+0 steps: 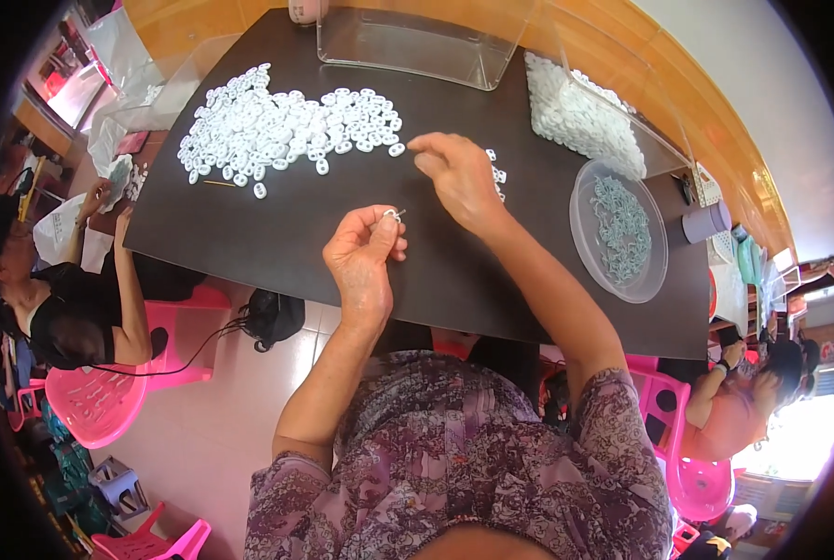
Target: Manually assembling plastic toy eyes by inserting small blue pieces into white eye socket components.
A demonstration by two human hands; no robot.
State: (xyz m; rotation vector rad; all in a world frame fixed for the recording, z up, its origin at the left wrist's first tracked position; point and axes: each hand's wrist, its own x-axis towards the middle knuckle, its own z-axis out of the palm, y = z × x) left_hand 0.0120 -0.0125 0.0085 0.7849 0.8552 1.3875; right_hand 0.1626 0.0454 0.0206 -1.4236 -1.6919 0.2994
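My left hand (362,264) is closed near the table's front edge, pinching a small white plastic piece (392,215) between thumb and fingers. A thin dark tip sticks out beside that piece; its kind is too small to tell. My right hand (459,177) is held over the table with index finger and thumb apart, nothing visible between them. Its fingertips come close to a single white oval piece (396,149) at the right end of a wide heap of white oval two-hole plastic pieces (277,131). A few more white pieces (497,174) lie just beyond my right wrist.
On the right stands a round clear tray (580,245) of small grey-green pieces (620,229). Behind it a clear bin holds many white pieces (580,112); another clear box (417,65) is at the back. A purple cup (706,222) stands far right. People sit at both sides.
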